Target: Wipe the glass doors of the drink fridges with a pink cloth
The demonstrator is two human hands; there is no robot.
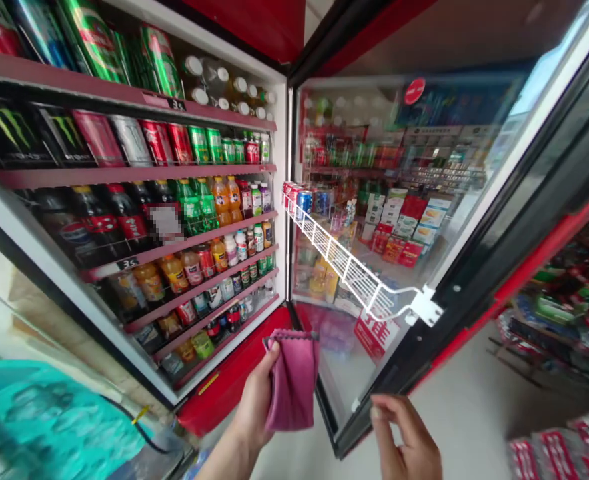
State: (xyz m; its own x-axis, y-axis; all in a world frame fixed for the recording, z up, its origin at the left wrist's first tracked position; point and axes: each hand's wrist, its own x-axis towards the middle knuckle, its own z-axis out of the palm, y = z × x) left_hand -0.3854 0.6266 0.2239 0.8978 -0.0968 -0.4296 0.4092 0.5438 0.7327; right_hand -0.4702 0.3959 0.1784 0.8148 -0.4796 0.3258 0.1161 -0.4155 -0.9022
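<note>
A folded purple-pink cloth [294, 383] with a dark zigzag edge is gripped in my left hand [259, 393], thumb on its near face. The cloth is held up in front of the opened drinks fridge, near its red base. Lower right, my right hand [407, 437] is curled, thumb and forefinger tips brought together, and no object shows between them. Its fingertips are close to the lower edge of the glass fridge door [344, 360]; whether they touch it I cannot tell. A white wire rack [347, 267] is fixed across the door's inner side, with several cans [304, 202] at its hinge end.
Fridge shelves [139, 175] on the left hold several rows of cans and bottles. A turquoise wrapped pack [39, 420] stands at lower left, beside a dark cable [141, 430]. Red and white packets [559, 453] lie at lower right. Stocked goods [569, 307] stand beyond the door.
</note>
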